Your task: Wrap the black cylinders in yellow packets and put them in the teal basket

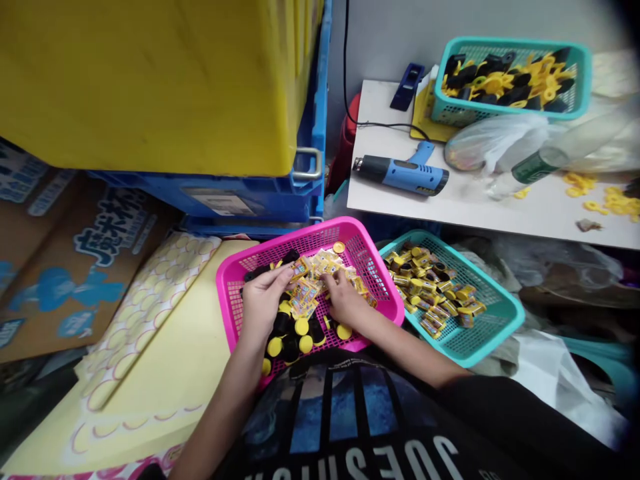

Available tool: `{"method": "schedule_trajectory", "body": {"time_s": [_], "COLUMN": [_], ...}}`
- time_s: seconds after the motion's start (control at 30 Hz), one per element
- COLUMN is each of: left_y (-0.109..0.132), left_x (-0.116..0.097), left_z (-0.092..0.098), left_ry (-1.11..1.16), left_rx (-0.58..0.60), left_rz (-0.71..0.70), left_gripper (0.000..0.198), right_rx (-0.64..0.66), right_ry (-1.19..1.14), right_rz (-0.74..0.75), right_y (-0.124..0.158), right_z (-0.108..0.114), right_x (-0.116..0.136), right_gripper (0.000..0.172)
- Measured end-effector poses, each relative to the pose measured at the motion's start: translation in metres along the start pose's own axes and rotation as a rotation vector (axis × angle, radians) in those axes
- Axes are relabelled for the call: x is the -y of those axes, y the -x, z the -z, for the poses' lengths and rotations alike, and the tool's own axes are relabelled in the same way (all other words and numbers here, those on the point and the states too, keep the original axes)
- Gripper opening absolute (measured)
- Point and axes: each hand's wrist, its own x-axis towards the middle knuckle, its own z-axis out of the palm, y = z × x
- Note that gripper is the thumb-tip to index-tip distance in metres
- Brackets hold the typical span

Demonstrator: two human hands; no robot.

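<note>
Left hand pinches yellow rectangular film-like wrap; right hand, at its 3 o'clock, among others, grip unclear. Pink perforated plastic basket beneath, presumably for reach.

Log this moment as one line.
left hand: pinching yellow printed piece | right hand: at printed pieces | place: pink basket | beside: lower teal basket

The cardboard box reads "魔术杯", while the black shirt bears large, only partly legible letters.
</note>
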Motion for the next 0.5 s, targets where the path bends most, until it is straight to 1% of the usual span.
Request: {"method": "schedule_trajectory", "body": {"time_s": [0.03, 0.07, 0.13, 0.17, 0.2, 0.23, 0.3, 0.33, 0.37, 0.43, 0.5], "left_y": [-0.001, -0.001, -0.002, -0.002, -0.002, -0.002, -0.001, -0.001, 0.000, 0.001, 0.001], "left_x": [0.000, 0.000, -0.001, -0.002, -0.003, -0.004, -0.006, -0.006, -0.005, -0.003, 0.000], "left_z": [0.001, 0.002, 0.003, 0.002, 0.002, 0.001, -0.001, -0.002, -0.002, -0.003, -0.004], "left_ry": [0.018, 0.037, 0.077, 0.098, 0.118, 0.134, 0.152, 0.151, 0.143, 0.108, 0.063], "left_rx": [0.009, 0.018, 0.034, 0.041, 0.047, 0.051, 0.060, 0.064, 0.072, 0.106, 0.145], "left_rz": [0.010, 0.023, 0.058, 0.078, 0.098, 0.116, 0.141, 0.148, 0.152, 0.161, 0.158], "left_gripper": [0.034, 0.035, 0.036, 0.036, 0.037, 0.038, 0.038, 0.038, 0.039, 0.039, 0.037], "right_rx": [-0.028, -0.064, -0.145, -0.164, -0.152, -0.117, -0.049, -0.046, -0.073, -0.202, -0.336], "right_ry": [-0.047, -0.108, -0.259, -0.352, -0.457, -0.570, -0.778, -0.855, -0.911, -0.976, -1.014], "right_rz": [0.000, -0.001, 0.004, 0.023, 0.059, 0.111, 0.224, 0.267, 0.292, 0.287, 0.235], "right_y": [0.001, 0.002, 0.004, 0.004, 0.005, 0.005, 0.005, 0.005, 0.005, 0.005, 0.007], "right_z": [0.004, 0.010, 0.025, 0.033, 0.041, 0.048, 0.058, 0.061, 0.062, 0.063, 0.062], "right_x": [-0.003, -0.006, -0.012, -0.015, -0.017, -0.020, -0.022, -0.022, -0.020, -0.015, -0.008], "right_gripper": [0.074, 0.068, 0.049, 0.039, 0.030, 0.027, 0.035, 0.040, 0.044, 0.048, 0.053]}}
